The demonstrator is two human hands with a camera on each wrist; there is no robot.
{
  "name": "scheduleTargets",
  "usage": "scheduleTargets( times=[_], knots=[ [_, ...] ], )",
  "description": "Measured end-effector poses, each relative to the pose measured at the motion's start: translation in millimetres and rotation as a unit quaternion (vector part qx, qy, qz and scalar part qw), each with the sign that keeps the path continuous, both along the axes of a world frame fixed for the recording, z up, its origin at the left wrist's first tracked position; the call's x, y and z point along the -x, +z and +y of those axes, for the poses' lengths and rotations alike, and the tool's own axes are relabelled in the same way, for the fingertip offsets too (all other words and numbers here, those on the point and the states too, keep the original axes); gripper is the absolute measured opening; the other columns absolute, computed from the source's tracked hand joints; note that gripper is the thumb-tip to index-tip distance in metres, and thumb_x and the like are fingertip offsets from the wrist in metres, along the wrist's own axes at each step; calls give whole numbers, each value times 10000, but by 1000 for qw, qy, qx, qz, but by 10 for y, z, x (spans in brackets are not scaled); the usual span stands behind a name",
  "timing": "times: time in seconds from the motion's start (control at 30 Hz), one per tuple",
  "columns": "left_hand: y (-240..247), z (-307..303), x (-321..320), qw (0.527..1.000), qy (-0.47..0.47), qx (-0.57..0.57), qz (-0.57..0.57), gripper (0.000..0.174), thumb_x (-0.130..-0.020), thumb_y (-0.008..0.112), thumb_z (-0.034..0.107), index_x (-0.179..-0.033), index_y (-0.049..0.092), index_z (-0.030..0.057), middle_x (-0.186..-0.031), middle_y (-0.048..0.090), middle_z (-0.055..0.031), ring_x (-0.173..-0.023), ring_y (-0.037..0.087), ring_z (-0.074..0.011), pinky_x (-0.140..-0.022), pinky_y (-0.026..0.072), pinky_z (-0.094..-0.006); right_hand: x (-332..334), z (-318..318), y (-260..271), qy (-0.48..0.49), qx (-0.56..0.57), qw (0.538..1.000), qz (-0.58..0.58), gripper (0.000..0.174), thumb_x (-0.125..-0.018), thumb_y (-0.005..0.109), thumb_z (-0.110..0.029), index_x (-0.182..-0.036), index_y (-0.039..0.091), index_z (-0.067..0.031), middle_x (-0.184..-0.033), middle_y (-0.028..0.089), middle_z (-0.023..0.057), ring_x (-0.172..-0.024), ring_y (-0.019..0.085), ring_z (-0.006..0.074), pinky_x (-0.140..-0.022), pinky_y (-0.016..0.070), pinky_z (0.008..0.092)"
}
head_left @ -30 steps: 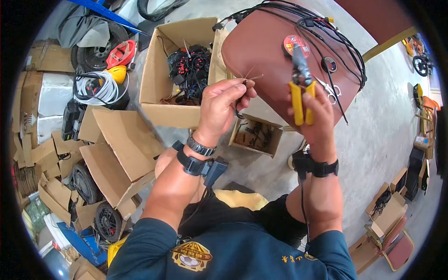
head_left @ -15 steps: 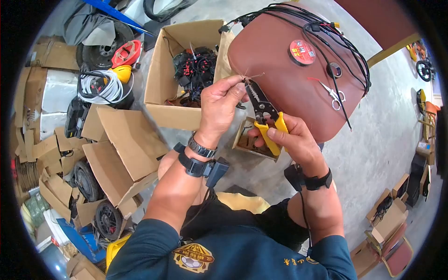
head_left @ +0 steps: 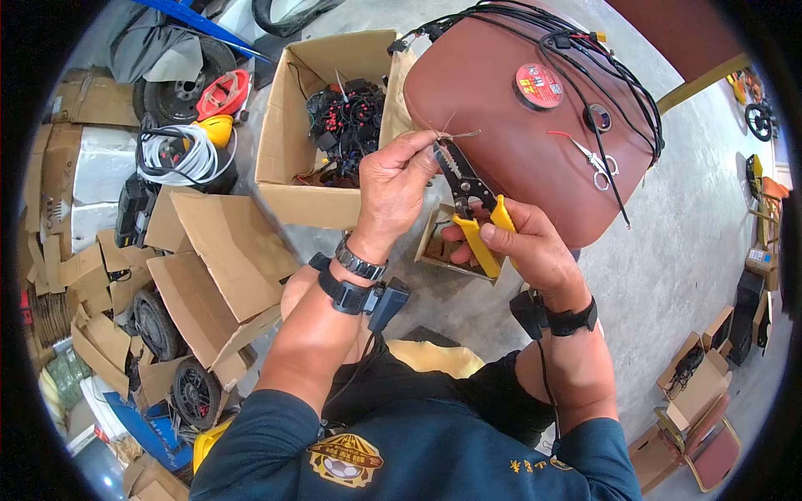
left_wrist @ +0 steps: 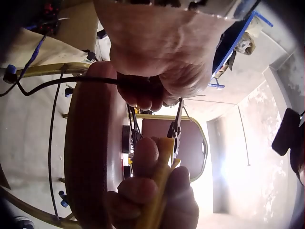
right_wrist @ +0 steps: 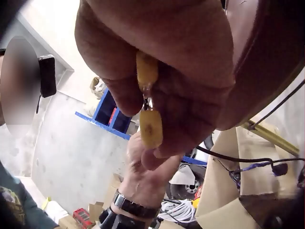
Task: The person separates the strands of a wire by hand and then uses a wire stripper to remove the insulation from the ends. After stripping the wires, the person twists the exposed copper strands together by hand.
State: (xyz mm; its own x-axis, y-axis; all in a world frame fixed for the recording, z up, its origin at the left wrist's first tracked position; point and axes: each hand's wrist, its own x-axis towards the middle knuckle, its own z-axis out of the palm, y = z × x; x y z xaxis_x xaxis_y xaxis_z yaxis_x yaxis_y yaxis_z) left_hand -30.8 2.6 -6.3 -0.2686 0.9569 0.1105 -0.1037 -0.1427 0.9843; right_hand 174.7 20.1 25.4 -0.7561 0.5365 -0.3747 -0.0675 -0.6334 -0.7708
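My left hand (head_left: 394, 188) pinches a black cable (left_wrist: 71, 82) between thumb and fingers. Thin bare wire strands (head_left: 459, 134) stick out past its fingertips, over the edge of the brown seat. My right hand (head_left: 539, 246) grips wire strippers (head_left: 483, 249) by their yellow handles, which are spread apart. The tool's dark toothed head points up and left, its tip right at the left fingertips beside the strands. In the left wrist view the curled left fingers hide the cable's end.
On the brown padded seat (head_left: 459, 83) lie a red-labelled tape roll (head_left: 539, 86), a dark tape roll (head_left: 598, 118), scissors (head_left: 600, 167) and looped black cables (head_left: 576, 63). A cardboard box (head_left: 309, 204) of tangled wiring stands left; a smaller box (head_left: 434, 250) sits below the hands.
The right hand has brought the wire strippers from upright over the seat, leftward and down to the left fingertips. Over the last half second both hands stay nearly still.
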Motion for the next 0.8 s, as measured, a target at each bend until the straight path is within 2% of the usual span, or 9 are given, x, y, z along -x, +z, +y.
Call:
scheduleTargets(
  times=[0.3, 0.5, 0.8],
  knots=[
    [-23, 13, 25, 998, 7, -29, 53, 167, -938, 621, 42, -1066, 680, -47, -957, 694, -66, -890, 635, -123, -812, 490, -235, 25, -31, -50, 0, 35, 999, 31, 335, -983, 568, -191, -1242, 539, 20, -1162, 666, 178, -935, 687, 211, -852, 530, 326],
    [-45, 10, -12, 1000, 20, -8, -7, 149, -932, 623, 41, -1036, 680, -49, -959, 704, -116, -884, 676, -179, -816, 544, -306, 56, -72, -47, 2, 44, 998, 43, 343, -987, 567, -210, -1261, 529, -7, -1177, 660, 170, -935, 688, 214, -813, 533, 315],
    [-77, -3, -25, 998, 10, -35, -44, 173, -938, 611, 34, -1109, 605, 4, -962, 698, -154, -882, 682, -230, -810, 560, -355, 90, -118, -64, 0, 45, 998, 49, 337, -989, 569, -228, -1247, 524, -16, -1167, 661, 164, -930, 689, 216, -820, 541, 316]
  ],
)
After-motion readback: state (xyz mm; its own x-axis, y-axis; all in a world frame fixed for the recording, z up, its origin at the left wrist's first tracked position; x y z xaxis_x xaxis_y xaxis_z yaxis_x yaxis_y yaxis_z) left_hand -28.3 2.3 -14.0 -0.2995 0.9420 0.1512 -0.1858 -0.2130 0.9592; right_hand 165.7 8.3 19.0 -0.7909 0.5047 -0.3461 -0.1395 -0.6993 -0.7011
